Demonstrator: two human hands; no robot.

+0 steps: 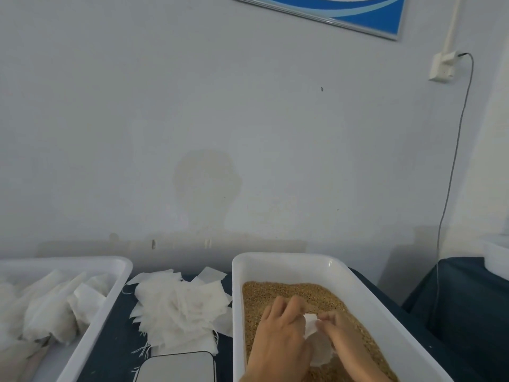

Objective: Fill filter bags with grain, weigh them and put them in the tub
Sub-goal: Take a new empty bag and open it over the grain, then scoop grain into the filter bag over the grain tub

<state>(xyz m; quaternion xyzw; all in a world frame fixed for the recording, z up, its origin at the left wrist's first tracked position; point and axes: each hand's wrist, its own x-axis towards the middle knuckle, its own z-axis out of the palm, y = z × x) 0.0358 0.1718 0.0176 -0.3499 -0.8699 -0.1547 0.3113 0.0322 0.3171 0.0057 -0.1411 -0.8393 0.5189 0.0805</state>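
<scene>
Over the grain (303, 292) at the near end of the white tub (286, 260), both hands' fingers (286, 306) pinch a limp, featherlight filter bag (316, 346) by its mouth, likely the best hold.

Both hands work over the white grain tray (358, 282) on the right, which is filled with brown grain (303, 293). The left hand (278, 334) and the right hand (344, 334) together hold a white filter bag (316, 343) just above the grain, fingers curled on its top edge. A loose heap of empty filter bags (179, 310) lies on the dark tabletop (110, 340) between this tray and a white tub (110, 307) at left holding filled bags (49, 312). A scale (176, 368) sits at the bottom edge.
</scene>
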